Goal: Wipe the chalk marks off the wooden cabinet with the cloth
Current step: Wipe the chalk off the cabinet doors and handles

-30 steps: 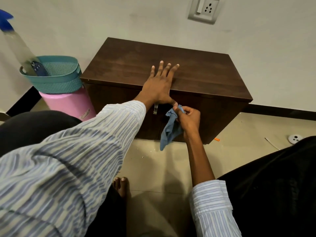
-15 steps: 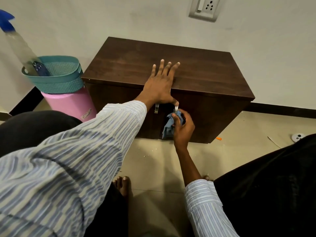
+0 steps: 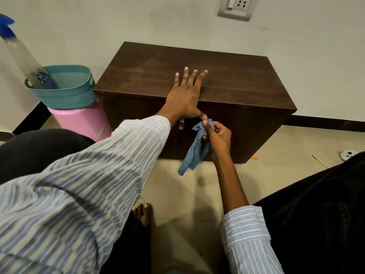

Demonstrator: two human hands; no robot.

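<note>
cloth [image 3: 197, 147] | clenched in right hand [image 3: 218, 135] grip, dangling below | left hand [image 3: 185, 97] flat on cabinet [image 3: 246, 80]

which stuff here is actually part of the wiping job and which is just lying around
Part of the job:
- blue cloth, held in the right hand
- wooden cabinet
- left hand, flat on the cabinet top

Just lying about:
- teal basket on a pink bin
- spray bottle in the basket
- wall socket
- orange scrap on the floor
</note>
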